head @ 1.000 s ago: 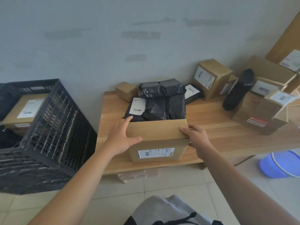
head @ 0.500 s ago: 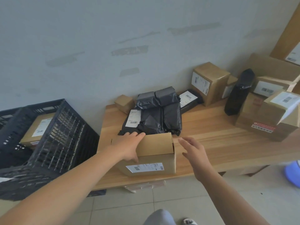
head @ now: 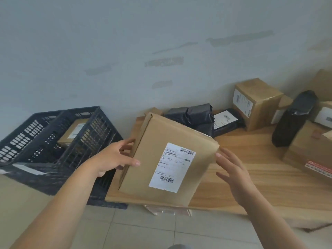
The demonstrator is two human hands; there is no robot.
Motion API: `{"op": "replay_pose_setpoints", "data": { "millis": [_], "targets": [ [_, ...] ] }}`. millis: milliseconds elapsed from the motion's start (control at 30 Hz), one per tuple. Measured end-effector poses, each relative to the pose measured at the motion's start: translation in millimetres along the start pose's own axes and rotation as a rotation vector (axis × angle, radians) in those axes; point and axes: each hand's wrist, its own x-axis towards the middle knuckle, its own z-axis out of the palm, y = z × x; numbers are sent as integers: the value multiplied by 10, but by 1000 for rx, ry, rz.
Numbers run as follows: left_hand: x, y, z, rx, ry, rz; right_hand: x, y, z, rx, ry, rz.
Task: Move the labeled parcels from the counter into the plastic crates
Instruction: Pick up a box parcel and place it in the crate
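A flat brown cardboard parcel (head: 161,141) with a white barcode label is tilted up above the left end of the wooden counter (head: 260,169). My left hand (head: 116,157) grips its left edge, thumb on the labelled face. My right hand (head: 231,169) hovers just off the parcel's right edge with fingers spread, holding nothing. Two black plastic crates (head: 53,141) sit side by side left of the counter; one holds a labelled brown box (head: 73,133).
Farther back on the counter lie black poly-bag parcels (head: 194,115), a labelled brown box (head: 256,103), an upright black bag (head: 294,119) and more boxes at the right edge (head: 309,150). A grey wall stands behind. Tiled floor lies below.
My left hand has lifted the brown parcel off the counter and tipped its labelled face up toward me. My right hand has come off the parcel and stays open beside it.
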Motion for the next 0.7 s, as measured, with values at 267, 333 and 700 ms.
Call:
{"op": "replay_pose_setpoints", "data": {
  "millis": [267,333,700],
  "targets": [
    [-434,-221,576,-613,77,31,130,-766,-157,-154,-401,-254],
    [-483,-137,661,-638,74,64,109,-900,-221,-174,-437,-294],
    [-636,404,863,-485,64,218,-197,-1079,-640,8,-316,-299]
  ]
}}
